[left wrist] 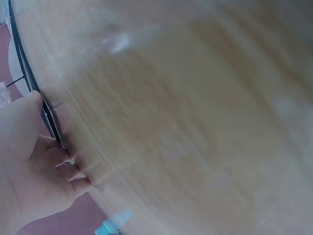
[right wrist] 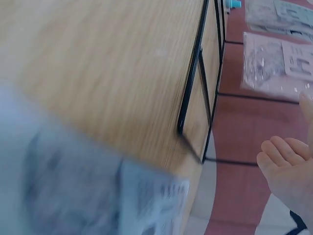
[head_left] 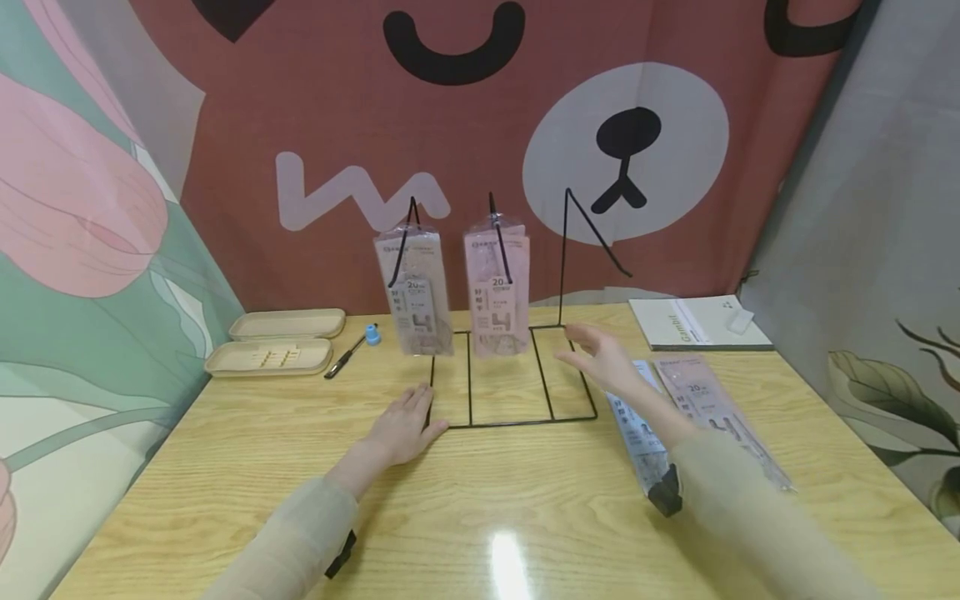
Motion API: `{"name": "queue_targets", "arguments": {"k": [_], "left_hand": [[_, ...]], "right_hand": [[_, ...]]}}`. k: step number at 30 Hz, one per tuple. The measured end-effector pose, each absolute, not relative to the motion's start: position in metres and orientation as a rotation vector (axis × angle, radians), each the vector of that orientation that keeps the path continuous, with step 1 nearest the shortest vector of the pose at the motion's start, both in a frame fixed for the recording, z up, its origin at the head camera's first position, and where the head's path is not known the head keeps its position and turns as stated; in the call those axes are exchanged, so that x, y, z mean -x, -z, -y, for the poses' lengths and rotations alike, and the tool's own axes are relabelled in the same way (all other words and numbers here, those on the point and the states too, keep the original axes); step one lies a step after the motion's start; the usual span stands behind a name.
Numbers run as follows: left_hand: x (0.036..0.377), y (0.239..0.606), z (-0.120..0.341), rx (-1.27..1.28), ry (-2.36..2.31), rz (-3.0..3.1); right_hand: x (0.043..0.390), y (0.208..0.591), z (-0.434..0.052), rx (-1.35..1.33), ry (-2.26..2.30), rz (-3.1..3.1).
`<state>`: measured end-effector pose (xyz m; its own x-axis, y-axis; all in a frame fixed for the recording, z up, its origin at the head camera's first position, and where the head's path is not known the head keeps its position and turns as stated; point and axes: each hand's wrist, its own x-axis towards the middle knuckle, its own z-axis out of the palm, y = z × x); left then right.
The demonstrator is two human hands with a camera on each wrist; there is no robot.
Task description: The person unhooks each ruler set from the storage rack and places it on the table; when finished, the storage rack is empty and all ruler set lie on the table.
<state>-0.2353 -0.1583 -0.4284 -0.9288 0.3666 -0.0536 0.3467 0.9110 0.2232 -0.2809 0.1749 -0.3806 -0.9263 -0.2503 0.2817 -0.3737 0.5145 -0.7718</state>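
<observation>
A black wire display rack (head_left: 510, 423) stands on the wooden table, with three upright hooks. Packets with grey cards (head_left: 420, 300) hang from its left hook, and packets with pink cards (head_left: 497, 292) from the middle one. The right hook (head_left: 592, 229) carries nothing. My left hand (head_left: 401, 425) rests at the front left corner of the rack's base, thumb spread and fingers extended. My right hand (head_left: 603, 358) is raised near the base's right side, thumb and fingers apart, holding nothing. Beneath my right forearm lie a blue packet (head_left: 637, 425) and a pink packet (head_left: 712, 408).
At the back left lies an open beige case (head_left: 270, 357) with small sticks inside, beside a black pen (head_left: 348, 358) and a blue cap-like piece (head_left: 372, 334). A notebook (head_left: 697, 323) with a small white block (head_left: 740, 322) is at the back right. Patterned curtains surround the table.
</observation>
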Motion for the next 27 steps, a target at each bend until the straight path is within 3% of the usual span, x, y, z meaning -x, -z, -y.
{"name": "queue_targets", "arguments": {"k": [13, 27], "left_hand": [[0.233, 0.430, 0.157, -0.580, -0.333, -2.989], [0.235, 0.430, 0.158, -0.546, -0.313, -2.994]], "right_hand": [[0.303, 0.369, -0.122, -0.522, -1.465, 2.621], [0.304, 0.374, -0.092, -0.556, -1.728, 2.607]]}}
